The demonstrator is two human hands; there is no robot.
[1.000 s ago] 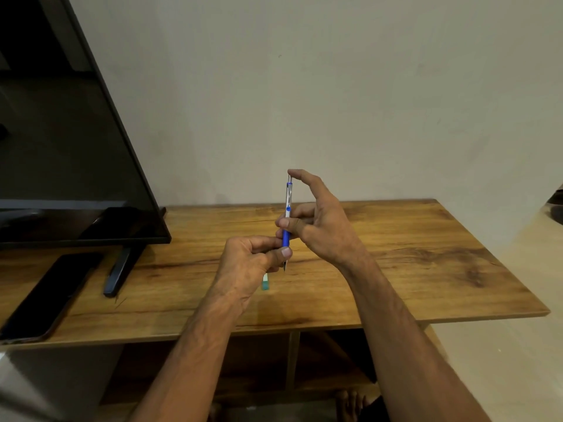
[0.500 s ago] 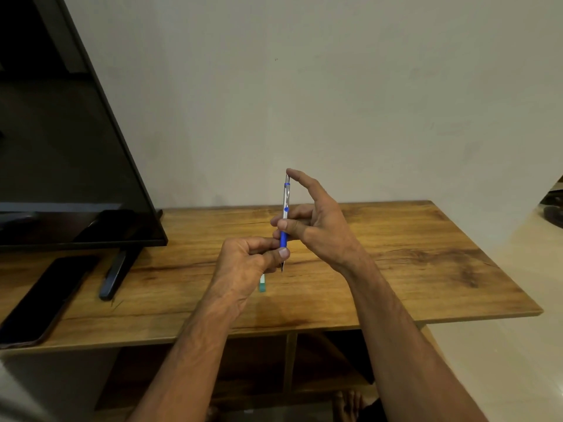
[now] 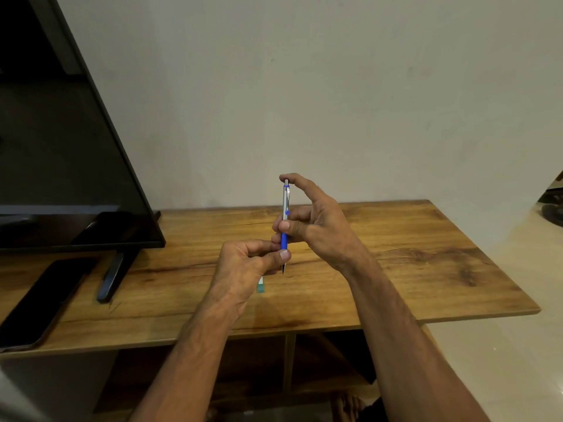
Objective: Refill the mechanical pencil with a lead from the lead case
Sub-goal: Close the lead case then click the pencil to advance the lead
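Note:
A blue and silver mechanical pencil (image 3: 285, 208) stands upright above the wooden table (image 3: 396, 263), tip down. My right hand (image 3: 316, 223) grips its barrel, and the index finger rests on the top cap. My left hand (image 3: 246, 266) pinches the pencil's lower end near the tip with thumb and fingers. A small teal and white lead case (image 3: 261, 286) lies flat on the table just below my left hand, partly hidden by it. No loose lead is visible.
A dark television (image 3: 61, 147) stands at the left on a black foot (image 3: 117, 275). A black phone (image 3: 39, 303) lies flat at the table's front left corner. A wall rises behind the table. Shelves sit under the tabletop.
Both hands and the pencil stay in nearly the same pose. The view has shifted slightly.

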